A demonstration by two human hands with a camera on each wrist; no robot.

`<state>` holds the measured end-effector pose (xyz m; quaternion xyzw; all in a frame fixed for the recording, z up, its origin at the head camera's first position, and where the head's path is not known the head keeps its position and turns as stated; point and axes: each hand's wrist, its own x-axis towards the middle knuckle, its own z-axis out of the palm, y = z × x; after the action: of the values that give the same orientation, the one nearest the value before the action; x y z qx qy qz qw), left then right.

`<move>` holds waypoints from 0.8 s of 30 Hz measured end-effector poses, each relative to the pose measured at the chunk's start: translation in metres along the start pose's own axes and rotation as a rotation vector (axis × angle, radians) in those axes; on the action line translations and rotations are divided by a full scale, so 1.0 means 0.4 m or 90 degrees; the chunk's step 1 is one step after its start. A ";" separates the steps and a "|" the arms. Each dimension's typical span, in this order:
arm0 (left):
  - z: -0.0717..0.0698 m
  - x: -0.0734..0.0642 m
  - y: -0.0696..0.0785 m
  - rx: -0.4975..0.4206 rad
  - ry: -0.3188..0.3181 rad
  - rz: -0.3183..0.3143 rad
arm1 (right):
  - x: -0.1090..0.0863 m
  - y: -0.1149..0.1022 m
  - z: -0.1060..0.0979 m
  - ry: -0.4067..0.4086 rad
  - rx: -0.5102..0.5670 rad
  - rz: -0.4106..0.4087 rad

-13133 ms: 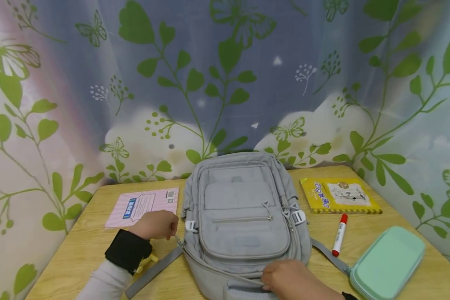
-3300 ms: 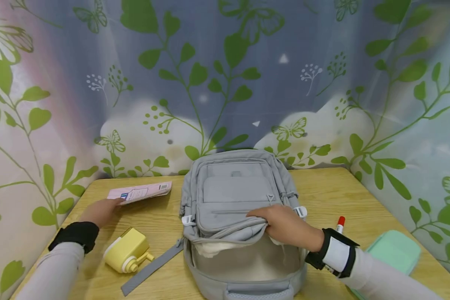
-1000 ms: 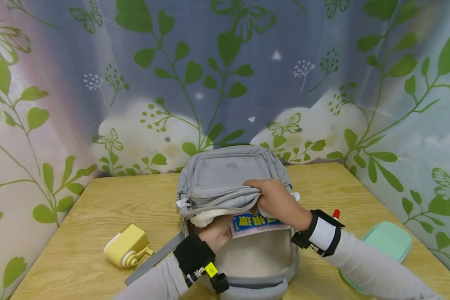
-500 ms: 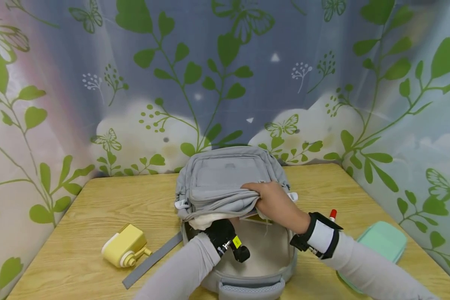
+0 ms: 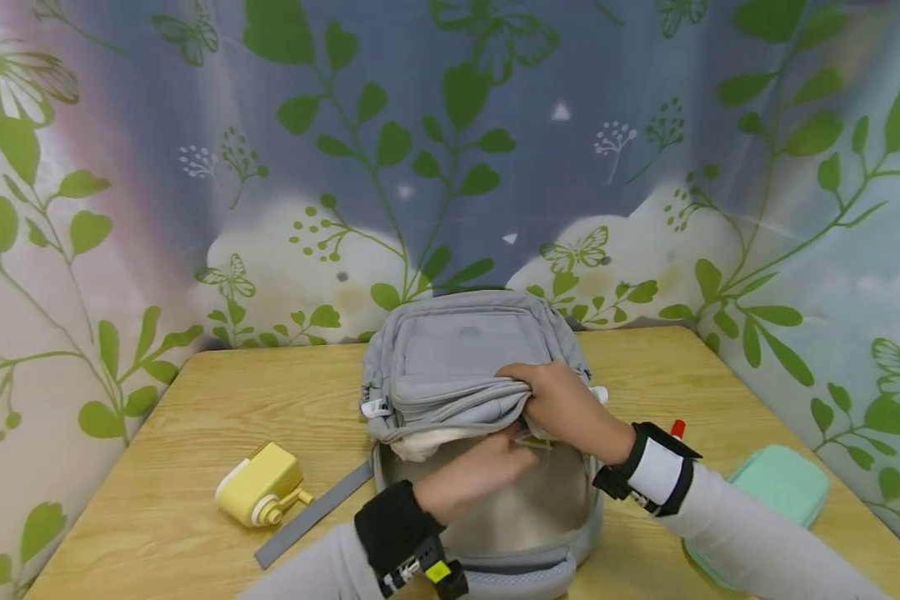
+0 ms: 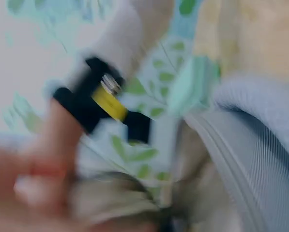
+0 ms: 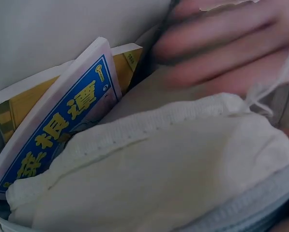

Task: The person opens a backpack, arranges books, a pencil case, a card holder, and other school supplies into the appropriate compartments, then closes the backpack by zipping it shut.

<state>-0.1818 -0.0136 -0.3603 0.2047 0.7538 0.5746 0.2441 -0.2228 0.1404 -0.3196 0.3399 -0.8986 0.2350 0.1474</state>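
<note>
A grey backpack (image 5: 465, 342) lies on the table with its main compartment unzipped. My right hand (image 5: 570, 412) grips the edge of its front flap and holds it raised. My left hand (image 5: 480, 475) is over the opening, fingers loosely extended and holding nothing; it is blurred in the left wrist view. Inside the bag, the right wrist view shows a pink-edged book (image 7: 62, 128) with a blue title panel, leaning across a yellow book (image 7: 28, 104). The flap's pale lining (image 7: 154, 164) covers their lower part.
A yellow bottle-like object (image 5: 262, 483) with a spout stands left of the bag, beside a grey strap (image 5: 315, 512). To the right are a mint-green case (image 5: 783, 483) and a red-capped marker (image 5: 678, 428), partly hidden by the right forearm. A patterned curtain hangs behind the table.
The backpack was unzipped and the yellow book left the table. My left hand took the pink book from the left, put it into the bag, let go and drew back. My right hand keeps holding the flap.
</note>
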 end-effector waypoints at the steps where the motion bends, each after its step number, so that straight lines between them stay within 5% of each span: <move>1: 0.004 -0.053 0.043 0.058 -0.048 -0.003 | -0.002 0.002 0.001 -0.002 0.001 0.003; 4: -0.020 -0.147 0.076 0.156 -0.210 0.061 | -0.008 0.004 0.004 -0.006 -0.003 0.003; 6: -0.058 -0.186 0.061 0.192 -0.238 0.111 | -0.015 0.003 0.009 -0.016 -0.009 -0.001; 8: -0.108 -0.218 0.048 0.197 -0.197 0.113 | -0.024 0.002 0.011 -0.038 -0.022 -0.009; 12: -0.228 -0.264 0.017 0.285 -0.001 0.049 | -0.056 0.001 0.019 -0.127 -0.053 -0.015; 17: -0.327 -0.246 -0.070 0.308 0.165 -0.047 | -0.094 -0.007 0.012 -0.313 -0.066 -0.054; 21: -0.364 -0.179 -0.221 0.342 0.210 -0.106 | -0.103 -0.012 0.003 -0.510 0.012 -0.005; 24: -0.400 -0.113 -0.367 0.432 0.168 -0.025 | -0.087 -0.012 -0.001 -0.583 0.057 0.060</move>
<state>-0.2465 -0.2002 -0.4609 0.1839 0.9303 0.3086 0.0738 -0.1944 0.1564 -0.3324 0.3737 -0.8746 0.1057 -0.2903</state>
